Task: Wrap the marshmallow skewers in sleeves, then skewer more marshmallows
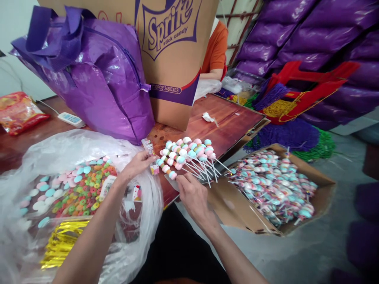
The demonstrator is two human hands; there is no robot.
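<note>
My left hand pinches a small clear printed candy bag, whose coloured print shows above and below the fingers. Closed near the lower end of a marshmallow stick is my right hand; its fingers hide most of the stick. The pink, white and blue sweets on it point toward the bag; whether they are inside the clear film, I cannot tell. Just beyond both hands lies a pile of marshmallow sticks on the table, white sticks toward me.
At left, a clear plastic sheet carries marshmallows, gummy rings and gold twist ties. A carton of wrapped sticks stands at right. A purple bag and Sprite carton stand behind; a person's orange sleeve shows beyond.
</note>
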